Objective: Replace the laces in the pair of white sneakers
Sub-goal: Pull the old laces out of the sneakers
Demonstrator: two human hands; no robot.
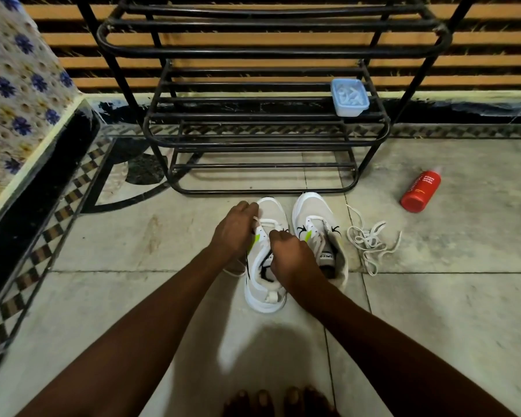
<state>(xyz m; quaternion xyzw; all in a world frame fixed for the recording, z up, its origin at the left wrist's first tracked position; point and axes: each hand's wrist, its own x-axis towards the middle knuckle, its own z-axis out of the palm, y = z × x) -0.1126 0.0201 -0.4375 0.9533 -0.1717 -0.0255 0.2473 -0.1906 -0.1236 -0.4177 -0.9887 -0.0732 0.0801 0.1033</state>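
- 2 white sneakers stand side by side on the tiled floor (433, 311), just in front of a black metal rack (253, 121).
- Both sneakers point away from the person, toes toward the rack and heels toward the camera; their long axes run nearly parallel, front to back.
- The left sneaker (266, 284) sits under both hands; a white lace (269, 221) crosses its front eyelets.
- The left hand (233, 233) rests on that sneaker's left side near the toe, fingers curled together and pinched on the lace at the eyelets.
- The right hand (289, 257) is over the tongue and opening, fingers bunched into a loose fist; whether they grip the lace or the tongue cannot be told.
- The right sneaker (316, 224) stands just beside, untouched, its eyelets bare and its tongue pulled up.
- A loose pile of laces (369, 242) lies on the floor just right of the right sneaker.
- A red bottle (420, 191) lies on its side farther right, well apart from the sneakers.
- A pale blue lidded box (350, 97) sits on a rack shelf.
- Bare toes (277, 401) show at the bottom edge.
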